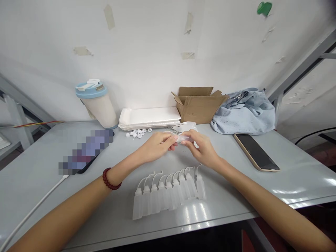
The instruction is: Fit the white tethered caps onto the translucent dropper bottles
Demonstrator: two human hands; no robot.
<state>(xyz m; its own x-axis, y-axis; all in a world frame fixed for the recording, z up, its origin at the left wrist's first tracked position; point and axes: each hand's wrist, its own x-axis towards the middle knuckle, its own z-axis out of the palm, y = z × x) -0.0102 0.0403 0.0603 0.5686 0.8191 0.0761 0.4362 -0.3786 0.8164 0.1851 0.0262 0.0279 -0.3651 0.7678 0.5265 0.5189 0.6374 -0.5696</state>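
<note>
Over the middle of the grey table, both of my hands meet at a small translucent plastic bottle [187, 138]. My right hand [201, 147] is closed around its body from the right. The fingers of my left hand [160, 144] pinch its left end, where a thin curved tube or strap shows above them; my fingers partly hide that end. Nearer me, a row of several similar squeeze bottles [168, 196] lies side by side, each with a thin curved strap at its neck. Several small white caps [139, 133] are scattered beyond my left hand.
Along the wall stand a tumbler [101, 108] with a blue lid, a stack of white envelopes [151, 117], an open cardboard box [203, 108] and a light blue cloth [244, 113]. One phone [257, 152] lies right; another, blurred phone [91, 150] with a white cable [36, 206] lies left.
</note>
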